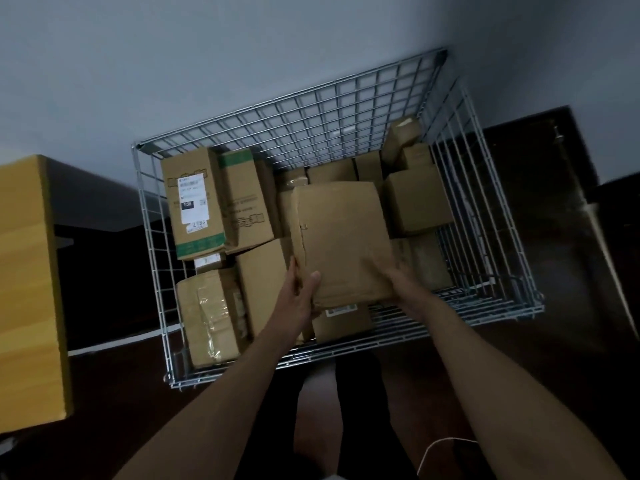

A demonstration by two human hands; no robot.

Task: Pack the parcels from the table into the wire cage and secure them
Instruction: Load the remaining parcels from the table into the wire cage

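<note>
Cardboard parcel [341, 237] lies over packed boxes [214, 317] in the wire cage [311, 95]. Your left hand [298, 296] and right hand [398, 275] grip its near edge, fingers curled round it. Yellow wooden surface [27, 289] at left; grey wall [173, 64]; dark floor [554, 271].

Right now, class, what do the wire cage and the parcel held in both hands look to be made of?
Wire cage: metal, probably galvanised steel; thin silvery rods in a grid, dull shine. Parcel held by left hand and right hand: brown cardboard, matt; creased face, ragged-looking left edge.
</note>
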